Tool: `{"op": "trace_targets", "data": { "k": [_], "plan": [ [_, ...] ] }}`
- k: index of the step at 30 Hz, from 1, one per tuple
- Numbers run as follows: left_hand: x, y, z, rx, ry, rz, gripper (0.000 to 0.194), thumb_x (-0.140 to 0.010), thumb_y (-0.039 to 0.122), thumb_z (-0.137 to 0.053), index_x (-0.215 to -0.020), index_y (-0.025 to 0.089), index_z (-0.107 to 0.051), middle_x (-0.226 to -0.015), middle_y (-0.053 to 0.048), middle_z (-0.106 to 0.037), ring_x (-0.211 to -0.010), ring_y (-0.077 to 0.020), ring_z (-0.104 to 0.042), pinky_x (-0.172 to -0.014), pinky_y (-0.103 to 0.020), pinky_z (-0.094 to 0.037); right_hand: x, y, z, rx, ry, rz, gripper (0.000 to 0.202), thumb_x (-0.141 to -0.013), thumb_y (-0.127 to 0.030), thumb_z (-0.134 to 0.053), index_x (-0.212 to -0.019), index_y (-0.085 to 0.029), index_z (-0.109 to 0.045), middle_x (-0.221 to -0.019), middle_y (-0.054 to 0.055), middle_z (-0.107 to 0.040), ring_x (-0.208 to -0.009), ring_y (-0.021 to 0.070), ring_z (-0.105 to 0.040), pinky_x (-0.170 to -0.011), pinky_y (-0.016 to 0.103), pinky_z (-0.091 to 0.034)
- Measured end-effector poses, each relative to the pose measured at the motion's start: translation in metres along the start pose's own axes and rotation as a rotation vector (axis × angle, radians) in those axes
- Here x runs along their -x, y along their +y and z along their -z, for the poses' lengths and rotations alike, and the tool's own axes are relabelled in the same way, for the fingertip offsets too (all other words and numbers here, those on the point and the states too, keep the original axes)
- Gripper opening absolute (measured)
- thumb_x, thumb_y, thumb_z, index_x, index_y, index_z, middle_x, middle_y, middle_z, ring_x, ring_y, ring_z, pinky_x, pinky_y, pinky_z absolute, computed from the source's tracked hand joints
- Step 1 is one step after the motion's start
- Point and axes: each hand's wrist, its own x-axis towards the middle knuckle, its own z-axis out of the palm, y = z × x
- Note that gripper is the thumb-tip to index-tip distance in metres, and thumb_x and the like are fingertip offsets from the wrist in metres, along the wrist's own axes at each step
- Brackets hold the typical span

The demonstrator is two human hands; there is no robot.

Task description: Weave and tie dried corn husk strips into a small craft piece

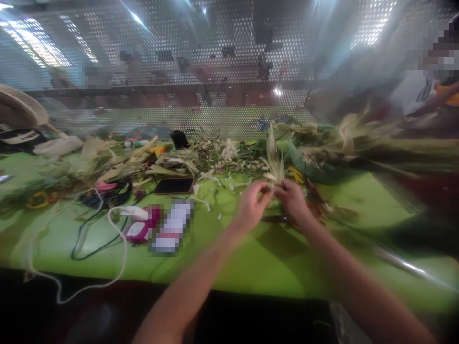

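Note:
A bundle of pale dried corn husk [274,155] stands upright between my hands, its leaves fanning up and away from me. My left hand [253,203] pinches its lower end from the left. From the right, my right hand [294,200] grips the same base, thumb and fingers closed. The exact spot where the fingertips meet is blurred. Below my right hand lies a pair of scissors with a dark blade [275,219] and orange handles, partly hidden by the wrist. A yellow-handled tool [296,175] rests just beyond.
Loose husks and scraps [215,153] are heaped along the back of the green table [247,267]. A dark phone [174,186], a pixelated sheet or screen [172,227], a magenta item [140,229] and a white cable [124,248] lie left. A green basket [308,162] stands right, near another person [416,91].

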Motion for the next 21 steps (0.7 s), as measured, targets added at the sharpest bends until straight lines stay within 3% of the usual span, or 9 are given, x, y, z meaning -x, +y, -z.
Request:
{"op": "trace_targets", "data": {
  "k": [2, 5, 7, 10, 12, 15, 21],
  "plan": [
    [-0.005, 0.009, 0.019, 0.103, 0.127, -0.003, 0.013, -0.089, 0.033, -0.057, -0.093, 0.021, -0.060, -0.085, -0.005, -0.064, -0.079, -0.0169, -0.059, -0.075, -0.031, -0.048, -0.006, 0.005, 0.006, 0.091, 0.069, -0.063, 0.024, -0.072, -0.042, -0.061, -0.065, -0.020, -0.055, -0.058, -0.001, -0.052, -0.057, 0.0148, -0.045, -0.054, 0.027, -0.033],
    [-0.013, 0.023, 0.058, 0.205, 0.616, -0.130, 0.009, -0.087, 0.033, -0.061, -0.088, 0.025, -0.056, -0.076, 0.000, -0.060, -0.072, -0.0155, -0.057, -0.073, -0.032, -0.047, -0.013, 0.010, 0.011, 0.191, 0.144, -0.104, 0.027, -0.069, -0.043, -0.064, -0.060, -0.020, -0.054, -0.052, -0.002, -0.049, -0.053, 0.0145, -0.044, -0.051, 0.027, -0.032],
    [-0.017, 0.025, 0.079, 0.272, 0.831, -0.205, 0.007, -0.086, 0.029, -0.060, -0.082, 0.026, -0.054, -0.074, 0.002, -0.056, -0.067, -0.0138, -0.054, -0.074, -0.033, -0.047, -0.014, 0.010, 0.011, 0.137, 0.148, -0.114, 0.028, -0.067, -0.044, -0.067, -0.059, -0.020, -0.056, -0.051, -0.002, -0.051, -0.053, 0.0144, -0.045, -0.051, 0.027, -0.034],
    [-0.022, 0.015, 0.094, 0.326, 0.901, -0.141, 0.011, -0.084, 0.030, -0.063, -0.083, 0.025, -0.054, -0.077, 0.002, -0.056, -0.067, -0.0108, -0.053, -0.072, -0.029, -0.046, -0.009, 0.002, 0.007, -0.011, 0.120, -0.151, 0.031, -0.065, -0.047, -0.071, -0.064, -0.018, -0.061, -0.057, 0.000, -0.059, -0.055, 0.0149, -0.049, -0.052, 0.027, -0.038],
    [-0.024, 0.000, 0.089, 0.319, 0.833, -0.015, 0.013, -0.082, 0.032, -0.066, -0.086, 0.024, -0.057, -0.080, 0.002, -0.058, -0.071, -0.0103, -0.054, -0.072, -0.027, -0.046, -0.004, -0.006, 0.003, -0.123, 0.058, -0.195, 0.033, -0.063, -0.048, -0.075, -0.071, -0.016, -0.066, -0.065, 0.002, -0.064, -0.058, 0.0158, -0.053, -0.055, 0.028, -0.041],
    [-0.023, -0.025, 0.064, 0.279, 0.528, 0.274, 0.017, -0.081, 0.035, -0.067, -0.086, 0.020, -0.060, -0.080, 0.001, -0.061, -0.069, -0.0104, -0.056, -0.066, -0.026, -0.046, 0.005, -0.017, -0.002, -0.271, -0.019, -0.223, 0.034, -0.062, -0.045, -0.079, -0.079, -0.017, -0.071, -0.075, 0.003, -0.069, -0.065, 0.0161, -0.059, -0.063, 0.028, -0.047],
    [-0.014, -0.048, 0.006, 0.249, 0.131, 0.422, 0.013, -0.083, 0.031, -0.060, -0.083, 0.018, -0.059, -0.074, -0.001, -0.063, -0.064, -0.0138, -0.059, -0.061, -0.028, -0.049, 0.013, -0.025, -0.009, -0.379, -0.062, -0.162, 0.026, -0.057, -0.038, -0.084, -0.073, -0.020, -0.073, -0.076, 0.002, -0.070, -0.074, 0.0171, -0.062, -0.076, 0.032, -0.050]
  ]
}}
